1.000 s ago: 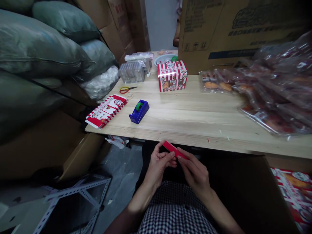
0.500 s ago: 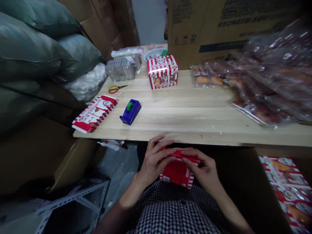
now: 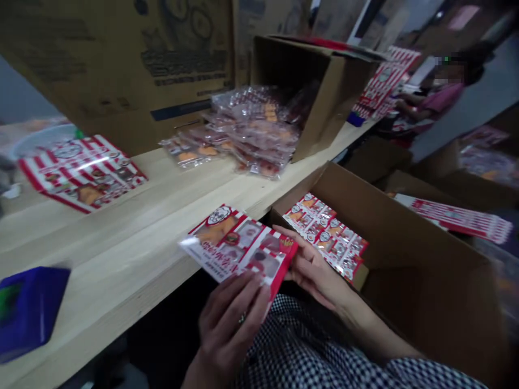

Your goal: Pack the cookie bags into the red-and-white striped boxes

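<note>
A red-and-white striped packaging box with food pictures is held in front of me, just off the table's front edge. My left hand grips its near side, fingers laid over the printed face. At the box's right end, my right hand is closed round the red edge, its thumb side up and some fingers hidden beneath. To the right, several similar printed boxes lie inside a large open carton.
On the wooden table stand another striped box, a blue tape dispenser and a heap of clear plastic packs spilling from a tipped carton. A co-worker is at the far right.
My view has swung right, bringing the open carton and a co-worker into sight. The held box has turned from its red side to its printed face, and my hands have shifted along it.
</note>
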### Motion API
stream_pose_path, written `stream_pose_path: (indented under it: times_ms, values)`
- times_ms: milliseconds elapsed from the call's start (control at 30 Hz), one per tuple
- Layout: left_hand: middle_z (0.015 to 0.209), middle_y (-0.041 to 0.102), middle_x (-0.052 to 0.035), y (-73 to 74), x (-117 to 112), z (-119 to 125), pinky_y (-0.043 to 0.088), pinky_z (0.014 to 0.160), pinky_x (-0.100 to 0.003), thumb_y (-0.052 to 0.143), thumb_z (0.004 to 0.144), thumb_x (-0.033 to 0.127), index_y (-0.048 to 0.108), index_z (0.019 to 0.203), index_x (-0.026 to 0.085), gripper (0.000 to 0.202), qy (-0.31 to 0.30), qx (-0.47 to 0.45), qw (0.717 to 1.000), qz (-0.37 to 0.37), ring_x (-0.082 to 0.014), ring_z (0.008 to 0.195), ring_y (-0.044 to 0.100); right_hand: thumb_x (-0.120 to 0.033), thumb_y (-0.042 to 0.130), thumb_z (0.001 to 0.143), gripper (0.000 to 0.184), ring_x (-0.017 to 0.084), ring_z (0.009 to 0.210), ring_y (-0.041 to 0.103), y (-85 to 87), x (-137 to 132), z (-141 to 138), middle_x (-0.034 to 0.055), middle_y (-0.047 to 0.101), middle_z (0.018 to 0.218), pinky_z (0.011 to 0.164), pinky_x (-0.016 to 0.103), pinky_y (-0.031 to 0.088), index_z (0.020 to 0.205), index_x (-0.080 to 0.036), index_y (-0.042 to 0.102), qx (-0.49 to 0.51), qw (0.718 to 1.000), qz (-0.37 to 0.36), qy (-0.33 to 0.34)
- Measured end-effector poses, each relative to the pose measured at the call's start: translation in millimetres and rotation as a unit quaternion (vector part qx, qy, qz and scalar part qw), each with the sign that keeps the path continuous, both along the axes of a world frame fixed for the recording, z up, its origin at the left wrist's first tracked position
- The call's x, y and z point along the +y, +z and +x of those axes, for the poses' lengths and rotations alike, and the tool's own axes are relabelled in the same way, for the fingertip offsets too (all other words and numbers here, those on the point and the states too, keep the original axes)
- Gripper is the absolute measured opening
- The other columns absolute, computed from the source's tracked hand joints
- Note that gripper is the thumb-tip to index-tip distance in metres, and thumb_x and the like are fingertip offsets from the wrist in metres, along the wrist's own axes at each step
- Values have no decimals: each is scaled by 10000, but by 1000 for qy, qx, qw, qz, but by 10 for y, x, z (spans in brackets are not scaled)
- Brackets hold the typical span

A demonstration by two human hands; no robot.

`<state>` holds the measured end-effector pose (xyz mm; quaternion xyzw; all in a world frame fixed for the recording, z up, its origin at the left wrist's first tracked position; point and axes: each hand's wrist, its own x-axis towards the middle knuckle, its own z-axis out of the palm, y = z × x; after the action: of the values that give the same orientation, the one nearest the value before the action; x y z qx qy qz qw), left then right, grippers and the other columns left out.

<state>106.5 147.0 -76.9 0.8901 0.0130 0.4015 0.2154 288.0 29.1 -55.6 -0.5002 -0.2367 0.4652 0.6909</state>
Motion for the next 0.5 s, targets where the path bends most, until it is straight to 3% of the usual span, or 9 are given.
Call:
stream_pose_path:
  times_ms: [100, 200, 267, 333, 367, 433, 500]
  values:
    - [1441, 567, -45, -106, -115, 403, 324, 1197, -524, 681, 827, 91, 497, 1440, 303, 674, -62, 44, 996, 42, -298, 1412, 425, -391, 785, 779, 678, 221, 975, 720, 65, -384, 347, 54, 716, 1175, 880, 393, 587, 1378, -317, 478, -34, 989, -63, -128]
    - [1483, 518, -67, -122, -43, 488, 288, 1190, -595, 749, 791, 134, 456, 1459, 331, 755, 2, 18, 1000, -2, -332, 1425, 397, -359, 818, 729, 604, 201, 923, 719, -39, -1007, 1032, 21, 733, 1113, 834, 350, 587, 1278, -321, 569, -110, 951, -109, -269]
    - [1415, 581, -77, -99, 93, 417, 400, 1134, -537, 736, 815, 168, 430, 1473, 312, 740, 86, 21, 995, -50, -301, 1329, 519, -315, 876, 630, 623, 195, 918, 708, -237, -1513, 1541, 19, 736, 1082, 801, 319, 579, 1198, -298, 623, -128, 910, -120, -375]
    - [1331, 641, -72, -97, 238, 313, 498, 1040, -464, 695, 861, 238, 461, 1452, 290, 637, 165, 64, 980, -91, -274, 1200, 622, -250, 932, 446, 663, 171, 751, 689, -521, -1969, 1972, -2, 740, 890, 675, 282, 569, 1051, -250, 660, -85, 829, -147, -533]
    - [1298, 661, -64, -114, 298, 265, 531, 988, -433, 673, 880, 283, 484, 1435, 284, 586, 193, 87, 971, -108, -266, 1149, 651, -233, 929, 432, 640, 148, 661, 655, -681, -2145, 2141, -22, 714, 792, 615, 267, 552, 1008, -229, 649, -71, 800, -164, -573]
    - [1266, 679, -46, -179, 379, 195, 577, 856, -372, 637, 899, 369, 519, 1405, 284, 526, 225, 125, 957, -135, -258, 1081, 680, -208, 907, 490, 528, 108, 531, 568, -1000, -2365, 2385, -65, 636, 657, 522, 238, 500, 935, -204, 622, -54, 763, -188, -616]
    - [1265, 679, -28, -265, 410, 162, 585, 725, -321, 612, 902, 429, 533, 1387, 294, 510, 235, 157, 946, -157, -251, 1052, 688, -206, 862, 622, 373, 83, 477, 505, -1281, -2423, 2529, -78, 581, 615, 482, 221, 462, 894, -180, 608, -37, 745, -213, -631]
